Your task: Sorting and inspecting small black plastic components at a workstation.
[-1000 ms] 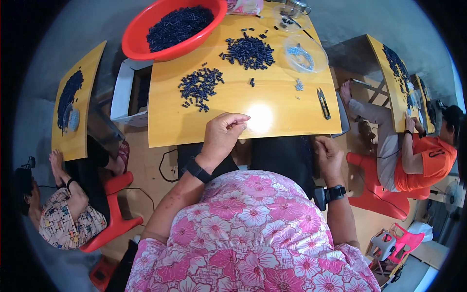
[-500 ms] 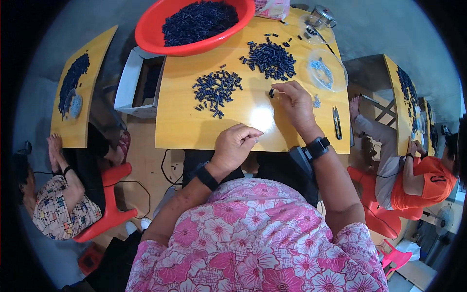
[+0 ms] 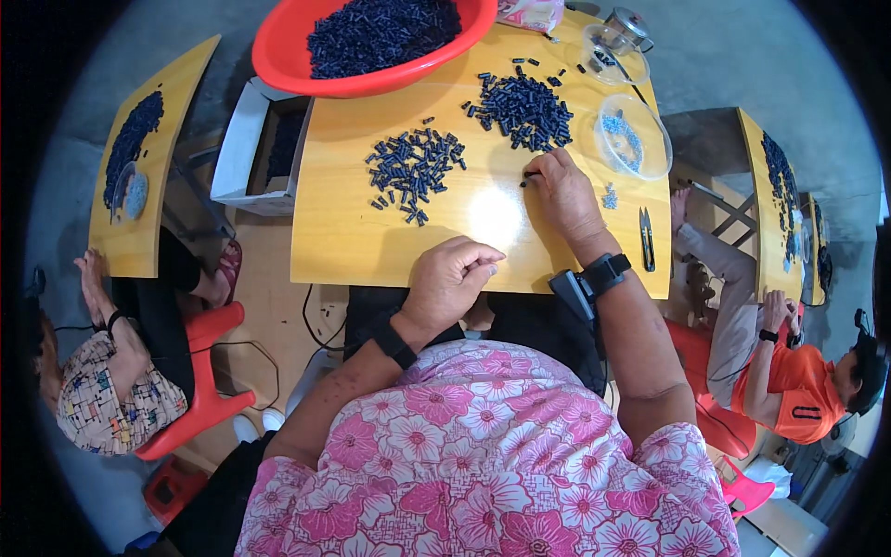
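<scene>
My right hand [image 3: 564, 197] is over the right part of the yellow table, its thumb and fingertips pinched at a small black cylindrical part [image 3: 530, 175]. Just beyond it is a loose heap of similar dark parts [image 3: 527, 111]. A second, flatter heap [image 3: 415, 172] spreads to the left. At the table's near edge my left hand [image 3: 451, 283] has its fingers curled and the thumb pressed to the forefinger; whatever may be between them is hidden. Tiny pale-blue pieces [image 3: 610, 196] lie right of my right hand, below a clear round dish [image 3: 661, 153] with more of them.
A red basin [image 3: 371, 85] full of dark parts stands at the far left, above a white box [image 3: 243, 153]. Black thread snips [image 3: 647, 239] lie at the right. Behind are another clear dish [image 3: 640, 67] and a metal cup [image 3: 628, 26]. People sit at tables on both sides.
My right hand has shifted slightly, its fingertips coming down onto the small black part. My left hand stays nearly still. The person at the right has turned and moved their arms.
</scene>
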Demonstrator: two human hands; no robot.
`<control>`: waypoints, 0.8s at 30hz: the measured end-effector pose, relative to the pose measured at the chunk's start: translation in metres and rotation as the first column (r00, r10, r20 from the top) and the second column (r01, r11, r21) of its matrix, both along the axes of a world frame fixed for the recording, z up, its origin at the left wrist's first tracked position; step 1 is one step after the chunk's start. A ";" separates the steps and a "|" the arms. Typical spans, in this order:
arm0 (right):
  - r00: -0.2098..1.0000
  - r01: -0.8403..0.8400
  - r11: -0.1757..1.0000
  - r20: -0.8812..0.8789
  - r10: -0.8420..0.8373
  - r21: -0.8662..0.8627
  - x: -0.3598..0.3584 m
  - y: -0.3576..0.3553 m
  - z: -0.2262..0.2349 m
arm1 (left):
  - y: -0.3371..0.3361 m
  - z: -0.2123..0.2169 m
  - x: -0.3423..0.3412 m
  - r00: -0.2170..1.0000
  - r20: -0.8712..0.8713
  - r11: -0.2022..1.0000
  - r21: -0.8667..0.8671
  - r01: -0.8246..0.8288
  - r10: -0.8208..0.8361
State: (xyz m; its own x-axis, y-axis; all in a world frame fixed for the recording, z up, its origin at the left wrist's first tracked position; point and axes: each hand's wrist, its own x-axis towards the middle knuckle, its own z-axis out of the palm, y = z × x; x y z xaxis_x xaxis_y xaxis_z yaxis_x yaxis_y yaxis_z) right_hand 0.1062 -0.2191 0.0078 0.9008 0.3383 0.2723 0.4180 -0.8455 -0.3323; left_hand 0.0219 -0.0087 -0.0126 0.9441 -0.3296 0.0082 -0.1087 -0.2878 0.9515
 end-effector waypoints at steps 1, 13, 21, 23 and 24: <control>1.000 0.006 1.000 0.016 -0.006 0.024 0.000 -0.002 -0.005 | 0.000 0.000 0.000 1.000 -0.002 1.000 0.003 0.001 -0.001; 0.963 0.211 0.861 -0.251 -0.101 0.464 -0.050 -0.017 -0.007 | -0.006 -0.004 -0.003 0.997 -0.039 0.996 -0.053 -0.070 0.068; 0.846 0.410 0.334 -0.491 0.207 0.849 -0.096 0.022 -0.008 | -0.032 0.007 -0.007 0.959 -0.278 0.871 -0.456 -0.183 0.055; 0.847 0.408 0.331 -0.488 0.210 0.851 -0.100 0.027 -0.002 | -0.030 -0.001 -0.008 0.968 -0.230 0.871 -0.449 -0.198 0.101; 0.849 0.408 0.329 -0.487 0.208 0.852 -0.102 0.028 0.000 | -0.029 -0.001 -0.008 0.971 -0.205 0.871 -0.447 -0.202 0.119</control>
State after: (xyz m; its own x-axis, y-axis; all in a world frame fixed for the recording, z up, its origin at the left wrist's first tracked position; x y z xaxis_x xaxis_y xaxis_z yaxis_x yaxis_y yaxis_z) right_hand 0.0046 -0.1915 0.0078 0.9941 0.0474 -0.0973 -0.1022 0.1148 -0.9881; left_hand 0.0136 -0.0379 -0.0136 0.9845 -0.1708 -0.0394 0.0720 0.1891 0.9793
